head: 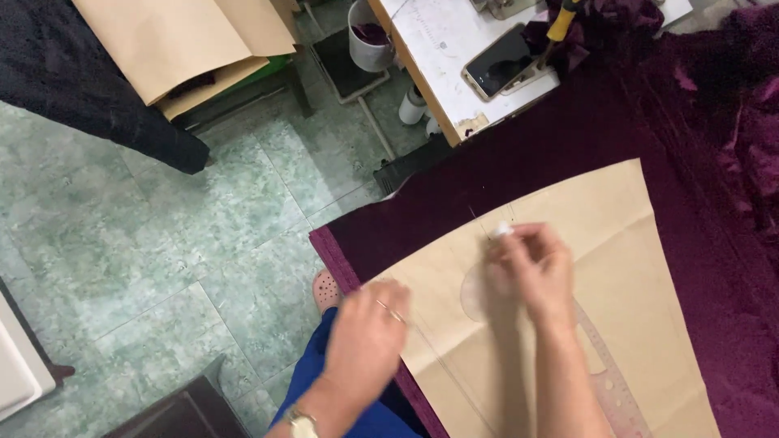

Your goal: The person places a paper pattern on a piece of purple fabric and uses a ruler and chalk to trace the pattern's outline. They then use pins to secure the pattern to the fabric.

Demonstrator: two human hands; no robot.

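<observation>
The right hand [531, 272] is pinching a small white piece of chalk [502, 230] between closed fingertips, its tip touching the tan paper pattern [617, 268] just beyond the fingers. The left hand [369, 337] is lying flat and spread on the paper's near edge, gripping nothing, only pressing down. Under the right wrist a clear curved ruler [613, 381] is resting on the paper. The paper is lying on dark purple velvet cloth [584, 130], which is hanging over the table edge beside the left hand. As I judge it, the stiff, smooth paper could be sliding on the plush pile if the flat hand eases off, skewing the mark; the chalk looks brittle and might be snapping under hard pressure.
</observation>
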